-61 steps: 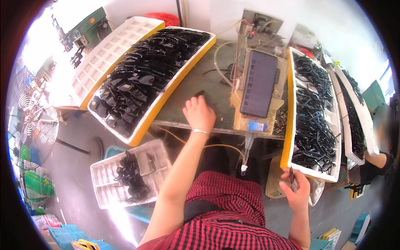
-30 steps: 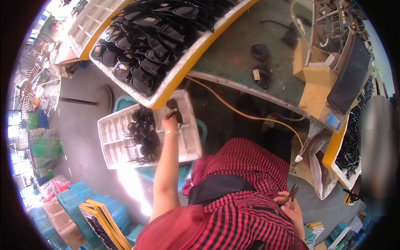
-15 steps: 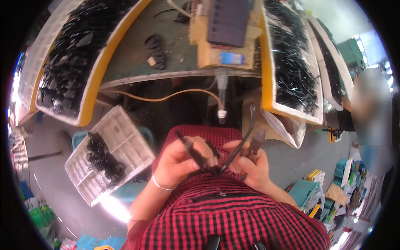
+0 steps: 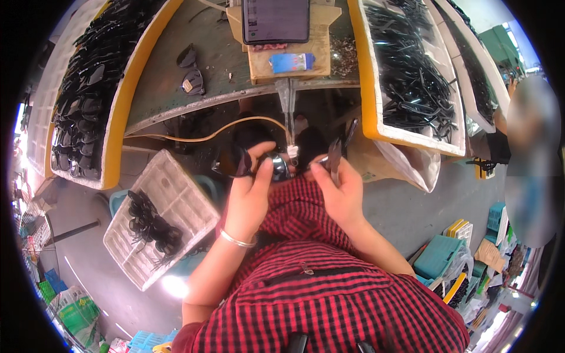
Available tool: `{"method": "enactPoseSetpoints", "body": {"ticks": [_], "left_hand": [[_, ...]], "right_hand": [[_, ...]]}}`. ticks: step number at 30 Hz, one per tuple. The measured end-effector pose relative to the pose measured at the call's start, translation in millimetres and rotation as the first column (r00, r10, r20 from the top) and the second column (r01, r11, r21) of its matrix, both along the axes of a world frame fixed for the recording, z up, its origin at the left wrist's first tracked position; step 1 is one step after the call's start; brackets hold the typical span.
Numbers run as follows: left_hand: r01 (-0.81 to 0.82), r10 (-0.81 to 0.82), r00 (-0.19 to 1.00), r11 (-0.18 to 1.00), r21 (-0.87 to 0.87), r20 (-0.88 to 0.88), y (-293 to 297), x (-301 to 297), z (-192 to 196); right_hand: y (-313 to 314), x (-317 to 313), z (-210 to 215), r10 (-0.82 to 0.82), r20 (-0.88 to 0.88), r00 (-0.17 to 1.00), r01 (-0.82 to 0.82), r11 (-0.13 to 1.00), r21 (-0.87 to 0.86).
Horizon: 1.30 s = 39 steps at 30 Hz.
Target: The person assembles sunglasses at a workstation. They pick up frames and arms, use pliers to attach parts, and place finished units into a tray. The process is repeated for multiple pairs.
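Over my lap, my left hand [image 4: 249, 194] is closed on a pair of dark sunglasses [image 4: 234, 160], thumb and fingers at the middle of the frame. One lens shows on each side of the grip, and the right one shines. Close by on the right, my right hand [image 4: 340, 191] pinches a slim black temple arm [image 4: 351, 132] that points up and away. A broader dark piece [image 4: 333, 160] sits in the same fingers; its kind I cannot make out. The right fingertips are near the sunglasses; whether they touch is unclear.
Yellow-edged foam trays flank the bench: sunglasses fill the left one [image 4: 112, 141], black temple arms the right one [image 4: 372, 120]. A white tray [image 4: 194, 217] with sunglasses stands lower left. Another pair [image 4: 193, 81] lies on the bench, near a screen [image 4: 275, 20] and a metal fixture [image 4: 286, 97].
Both hands have moved up and away from my body. The sunglasses have turned so their lenses show. The temple arm has swung away from the sunglasses, and my head view has shifted.
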State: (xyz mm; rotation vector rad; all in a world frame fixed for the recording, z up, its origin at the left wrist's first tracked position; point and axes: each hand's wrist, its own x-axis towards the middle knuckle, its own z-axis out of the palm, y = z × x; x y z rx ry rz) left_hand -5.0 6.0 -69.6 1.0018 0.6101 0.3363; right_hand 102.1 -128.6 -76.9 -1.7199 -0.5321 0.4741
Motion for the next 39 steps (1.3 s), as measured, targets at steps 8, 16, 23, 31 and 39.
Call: {"method": "enactPoseSetpoints", "body": {"ticks": [8,16,23,31,39], "left_hand": [[-0.028,0.037,0.999,0.934,0.356,-0.018,0,9,-21],[-0.165,0.165,0.983,0.986,-0.01,0.081,-18,14,-8],[-0.138,0.127,0.988,0.981,0.133,0.086,-12,9,-8],[-0.119,0.107,0.989,0.985,0.128,0.103,-6,7,-5],[-0.076,0.06,0.994,0.978,0.195,0.086,-2,3,-5]], "right_hand": [[15,10,-1,-0.045,-0.274,0.961,0.084,0.987,0.134],[19,4,-4,-0.148,-0.207,0.967,0.187,0.965,0.185],[20,-1,-6,-0.128,-0.193,0.973,0.178,0.946,0.271],[22,-4,-1,-0.121,-0.213,0.97,0.182,0.938,0.295],[21,-7,0,-0.112,-0.248,0.962,0.19,0.929,0.317]]}}
